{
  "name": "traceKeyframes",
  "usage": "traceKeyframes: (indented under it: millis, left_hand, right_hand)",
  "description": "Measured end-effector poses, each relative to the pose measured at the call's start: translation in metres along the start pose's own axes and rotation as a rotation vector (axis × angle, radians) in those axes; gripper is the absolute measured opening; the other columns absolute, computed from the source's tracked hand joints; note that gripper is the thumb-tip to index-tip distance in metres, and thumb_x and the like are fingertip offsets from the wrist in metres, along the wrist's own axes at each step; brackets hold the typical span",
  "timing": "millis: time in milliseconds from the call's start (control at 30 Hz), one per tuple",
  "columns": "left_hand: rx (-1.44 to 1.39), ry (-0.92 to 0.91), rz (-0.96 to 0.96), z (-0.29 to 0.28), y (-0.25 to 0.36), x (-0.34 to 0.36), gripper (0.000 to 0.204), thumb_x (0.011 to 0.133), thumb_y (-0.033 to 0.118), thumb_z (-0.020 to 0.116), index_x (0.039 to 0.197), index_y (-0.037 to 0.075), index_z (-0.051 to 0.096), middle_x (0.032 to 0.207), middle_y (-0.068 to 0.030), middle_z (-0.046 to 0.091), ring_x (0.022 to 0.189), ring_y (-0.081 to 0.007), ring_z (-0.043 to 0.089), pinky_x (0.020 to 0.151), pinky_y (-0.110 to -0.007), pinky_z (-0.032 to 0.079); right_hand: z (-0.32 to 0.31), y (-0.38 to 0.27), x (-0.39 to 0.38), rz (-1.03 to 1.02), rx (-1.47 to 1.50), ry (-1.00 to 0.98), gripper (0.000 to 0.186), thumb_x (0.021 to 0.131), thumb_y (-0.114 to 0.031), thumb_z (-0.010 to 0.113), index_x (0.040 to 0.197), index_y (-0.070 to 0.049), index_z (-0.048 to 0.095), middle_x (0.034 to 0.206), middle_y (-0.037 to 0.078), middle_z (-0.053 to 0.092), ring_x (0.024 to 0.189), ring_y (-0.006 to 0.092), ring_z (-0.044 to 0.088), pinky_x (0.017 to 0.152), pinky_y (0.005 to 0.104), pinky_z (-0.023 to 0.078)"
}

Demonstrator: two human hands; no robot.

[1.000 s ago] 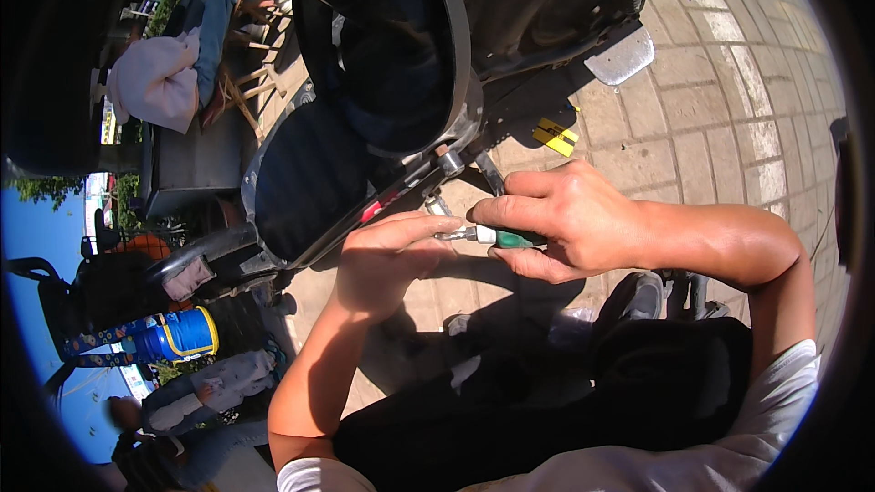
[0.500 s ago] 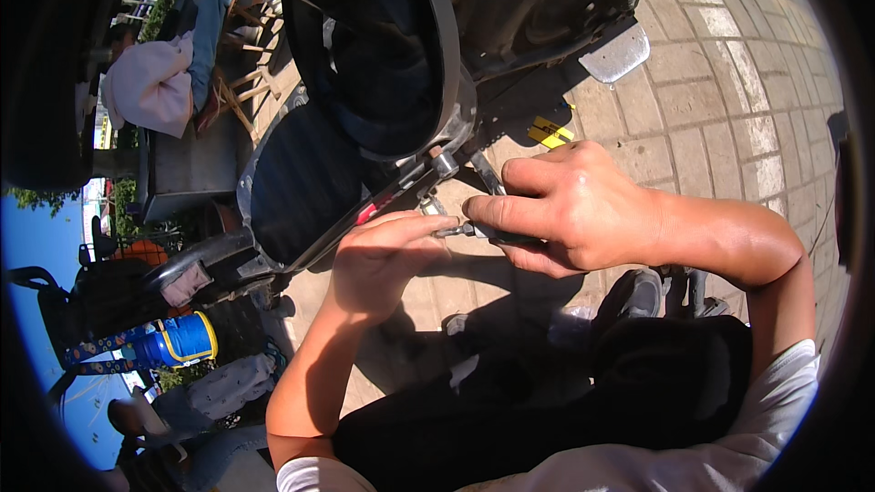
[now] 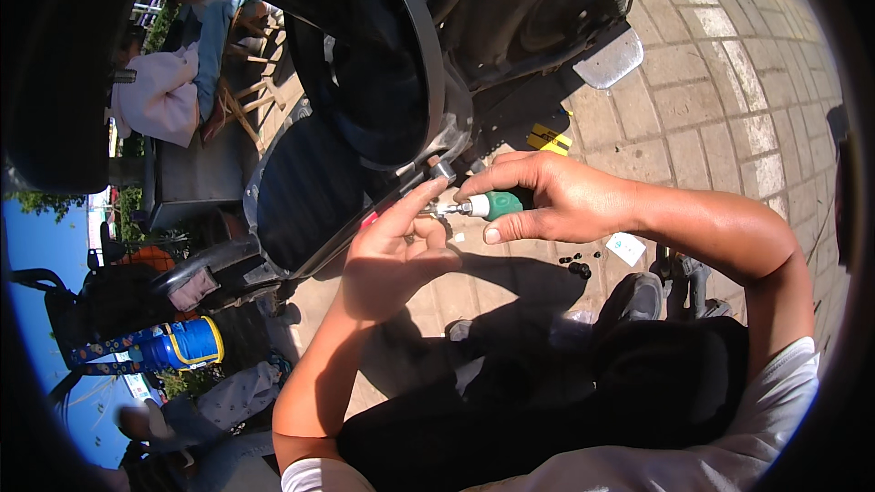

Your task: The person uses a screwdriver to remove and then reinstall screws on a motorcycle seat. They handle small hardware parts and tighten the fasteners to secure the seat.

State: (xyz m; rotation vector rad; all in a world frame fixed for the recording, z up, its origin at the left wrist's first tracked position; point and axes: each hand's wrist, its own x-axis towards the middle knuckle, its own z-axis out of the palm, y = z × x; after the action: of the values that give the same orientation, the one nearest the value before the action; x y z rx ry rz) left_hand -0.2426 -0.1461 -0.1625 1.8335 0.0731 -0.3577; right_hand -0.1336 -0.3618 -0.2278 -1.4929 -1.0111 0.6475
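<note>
Holding a screwdriver, the right hand came in from the right with its palm turned toward the left. Its forefinger reached along the top of the tool near the white collar, and its thumb sat below the green handle; the two were parted by about the handle's thickness, with the handle between them. Whether the thumb pressed on it could not be told. The screwdriver lay nearly level, its metal end pointing left toward the left hand.

That hand was half open, the forefinger stretched out toward a bolt on the lower edge of a black vehicle and the other fingers bent near the metal end. What, if anything, they had hold of could not be told, because the fingers hid the spot.

Past the right hand, a yellow card lay on the brick paving, with a silver plate farther up. Below the right wrist were a small white card and several small black pieces, near a dark shoe. Off to the left, a blue bag with yellow trim showed, and higher up a seated person in pale clothes beside a wooden chair.
</note>
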Motion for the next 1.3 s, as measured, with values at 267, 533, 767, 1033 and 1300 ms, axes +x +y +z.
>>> traceKeyframes:
  millis: [267,533,767,1033,1300]
  left_hand:
    - [-1.188,0.257,-0.235,-0.008,-0.036,0.048,0.054,0.099,0.053,0.042,0.103,0.001,0.057,0.066,0.0001,0.040,0.056,-0.0109,0.034,0.051,-0.025,0.030]
    - [-1.208,0.238,-0.093,-0.019,-0.035,0.049,0.018,0.091,0.023,0.055,0.090,0.004,0.055,0.064,0.0030,0.035,0.053,-0.0099,0.031,0.048,-0.025,0.028]
    - [-1.170,0.169,0.065,-0.016,0.001,0.035,0.020,0.084,0.023,0.062,0.075,0.014,0.047,0.067,0.0031,0.032,0.057,-0.0101,0.028,0.049,-0.025,0.024]
    - [-1.007,0.031,0.359,-0.042,0.025,0.021,0.052,0.089,0.047,0.064,0.125,0.010,0.059,0.069,0.0030,0.044,0.058,-0.0086,0.033,0.050,-0.024,0.029]
    - [-0.845,0.203,0.423,-0.036,0.058,0.017,0.056,0.088,0.057,0.062,0.110,0.006,0.060,0.062,0.0050,0.034,0.053,-0.0067,0.027,0.045,-0.022,0.023]
  right_hand:
    - [-0.019,0.017,0.009,-0.099,-0.206,0.440,0.040,0.085,-0.014,0.075,0.123,-0.007,0.062,0.100,0.007,0.057,0.090,0.0184,0.057,0.077,0.0312,0.048]
    - [-0.023,0.006,0.017,-0.234,-0.277,0.493,0.039,0.081,-0.016,0.077,0.118,-0.010,0.065,0.097,0.013,0.058,0.086,0.0277,0.061,0.074,0.0352,0.051]
    - [-0.033,-0.007,0.037,-0.437,-0.185,0.430,0.046,0.081,-0.016,0.078,0.124,-0.009,0.062,0.103,0.012,0.059,0.089,0.0274,0.062,0.079,0.0359,0.052]
    - [-0.025,-0.036,0.046,-0.238,0.300,0.393,0.049,0.082,-0.021,0.080,0.118,-0.001,0.053,0.100,0.007,0.061,0.092,0.0134,0.060,0.080,0.0299,0.052]
    - [-0.023,-0.046,0.045,-0.324,0.375,0.467,0.045,0.084,-0.015,0.078,0.119,0.000,0.054,0.101,0.008,0.063,0.087,0.0112,0.063,0.076,0.0273,0.055]
